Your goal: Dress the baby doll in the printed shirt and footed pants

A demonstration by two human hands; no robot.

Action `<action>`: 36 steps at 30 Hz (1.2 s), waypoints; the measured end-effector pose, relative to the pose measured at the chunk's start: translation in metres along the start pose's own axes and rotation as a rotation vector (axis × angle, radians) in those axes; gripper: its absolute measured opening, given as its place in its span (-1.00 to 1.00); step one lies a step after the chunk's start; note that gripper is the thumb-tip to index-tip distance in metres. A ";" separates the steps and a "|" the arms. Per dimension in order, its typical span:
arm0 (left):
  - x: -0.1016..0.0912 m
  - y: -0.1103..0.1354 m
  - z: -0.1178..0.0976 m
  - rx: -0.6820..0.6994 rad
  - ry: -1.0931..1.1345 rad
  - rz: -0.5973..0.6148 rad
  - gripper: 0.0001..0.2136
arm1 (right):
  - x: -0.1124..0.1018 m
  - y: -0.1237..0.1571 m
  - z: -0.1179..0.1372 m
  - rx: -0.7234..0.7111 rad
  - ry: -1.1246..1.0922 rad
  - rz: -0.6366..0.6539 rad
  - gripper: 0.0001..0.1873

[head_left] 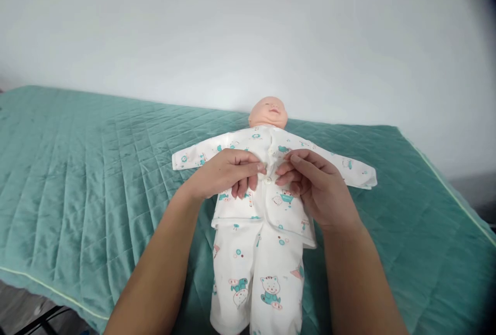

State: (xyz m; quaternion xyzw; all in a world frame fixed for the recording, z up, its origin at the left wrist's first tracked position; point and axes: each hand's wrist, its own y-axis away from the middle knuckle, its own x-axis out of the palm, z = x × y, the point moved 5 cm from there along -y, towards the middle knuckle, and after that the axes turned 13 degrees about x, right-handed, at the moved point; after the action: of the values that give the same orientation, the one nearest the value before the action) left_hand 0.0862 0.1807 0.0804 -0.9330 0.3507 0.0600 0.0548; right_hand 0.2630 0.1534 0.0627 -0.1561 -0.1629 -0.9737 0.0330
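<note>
See shirt (269, 198), pants (274, 270) already on doll (270, 110) near quilt's (104, 170) far edge; see left hand (228, 171), right hand (320, 182) curled, can't tell if gripping or buttoned.

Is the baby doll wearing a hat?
No, the round pink doll head is bare above the white cloth shirt with teal and pink prints.

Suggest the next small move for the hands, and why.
I'd probably ease the right hand inward to pinch the button: it lies on the jacket front, between that hand and the left hand, and neither clearly grips it.
</note>
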 end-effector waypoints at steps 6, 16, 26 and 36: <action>0.001 0.000 0.003 0.048 0.019 -0.004 -0.68 | -0.003 0.000 0.002 -0.086 -0.048 -0.030 -0.81; -0.051 -0.010 0.054 0.291 -0.744 -0.773 -0.80 | -0.020 -0.008 -0.002 -0.407 0.255 -0.437 -0.72; -0.044 0.036 0.063 0.044 -1.243 -0.628 -0.49 | -0.011 0.041 -0.046 -0.389 0.702 -0.264 -0.29; -0.093 0.078 0.095 -0.367 -1.174 -0.706 -0.43 | -0.026 0.138 -0.086 -0.352 1.020 -0.120 -0.28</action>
State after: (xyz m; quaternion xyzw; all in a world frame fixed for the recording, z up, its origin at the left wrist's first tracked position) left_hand -0.0421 0.1961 -0.0042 -0.7985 -0.0760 0.5899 0.0928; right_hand 0.2784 -0.0046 0.0200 0.3424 0.0306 -0.9387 0.0258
